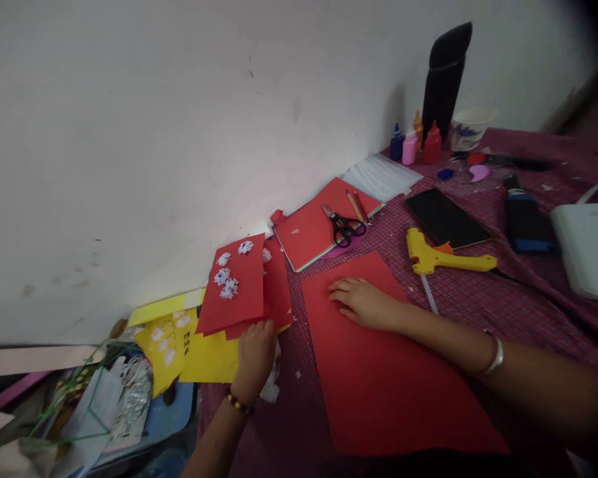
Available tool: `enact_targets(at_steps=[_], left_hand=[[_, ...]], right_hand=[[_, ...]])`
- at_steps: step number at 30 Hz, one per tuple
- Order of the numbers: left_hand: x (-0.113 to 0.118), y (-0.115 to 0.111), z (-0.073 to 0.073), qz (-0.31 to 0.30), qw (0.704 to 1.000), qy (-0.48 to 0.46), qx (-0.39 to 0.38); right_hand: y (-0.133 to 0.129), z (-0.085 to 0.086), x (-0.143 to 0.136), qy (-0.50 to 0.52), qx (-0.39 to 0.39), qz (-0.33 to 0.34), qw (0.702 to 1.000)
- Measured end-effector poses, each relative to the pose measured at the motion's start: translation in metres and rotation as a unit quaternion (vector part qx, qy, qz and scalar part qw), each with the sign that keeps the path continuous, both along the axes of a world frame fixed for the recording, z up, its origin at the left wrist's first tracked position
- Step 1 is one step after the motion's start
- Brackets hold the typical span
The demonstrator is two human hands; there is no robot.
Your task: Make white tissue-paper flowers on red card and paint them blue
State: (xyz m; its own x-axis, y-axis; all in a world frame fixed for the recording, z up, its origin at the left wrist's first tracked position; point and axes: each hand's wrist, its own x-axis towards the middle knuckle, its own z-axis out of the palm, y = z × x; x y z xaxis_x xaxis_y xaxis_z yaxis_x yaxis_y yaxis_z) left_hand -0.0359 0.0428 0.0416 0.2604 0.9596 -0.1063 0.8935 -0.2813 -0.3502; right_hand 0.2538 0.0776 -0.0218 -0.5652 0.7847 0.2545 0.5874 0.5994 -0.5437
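Note:
A folded red card [244, 282] with white flower shapes stands tilted at the left of the table, over a second red card and yellow paper [210, 358]. My left hand [258, 345] has its fingers closed on the lower edge of the red card. A large red sheet [379, 392] lies flat before me. Near its top, my right hand [359, 302] rests on it with the fingers spread and nothing held. Black scissors [345, 227] and pencils [357, 206] lie on a stack of red paper [303, 236] behind.
A yellow glue gun [443, 257] and a phone [447, 217] lie right of the red sheet. Paint bottles [409, 147], a black bottle [444, 86] and a cup [471, 127] stand at the back. A crowded box of craft scraps [124, 405] is at the lower left.

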Motion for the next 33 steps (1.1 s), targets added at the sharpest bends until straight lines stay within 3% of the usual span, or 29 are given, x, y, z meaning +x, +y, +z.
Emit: enact_targets(at_steps=[6,12,17,22,28,33], left_hand=[[0.002,0.018,-0.002,0.017,0.999,0.042,0.008],[-0.012,0.047,0.005,0.036,0.997,0.059,0.029],[-0.026,0.075,0.01,0.028,0.998,0.036,0.053],[-0.043,0.091,0.004,0.01,0.995,-0.023,0.099],[-0.067,0.088,-0.006,0.024,0.986,-0.12,0.116],[-0.091,0.058,-0.018,0.076,0.963,-0.235,0.109]], right_hand=[[0.0,-0.002,0.0,0.002,0.004,-0.003,1.0],[0.001,-0.002,0.0,0.007,0.006,-0.003,1.0],[0.002,-0.003,0.001,0.006,0.006,0.001,1.0],[0.001,-0.003,0.002,0.008,0.001,0.001,1.0],[0.0,-0.002,0.002,0.015,-0.016,-0.001,1.0],[0.0,0.0,0.002,0.0,-0.013,-0.004,1.0]])
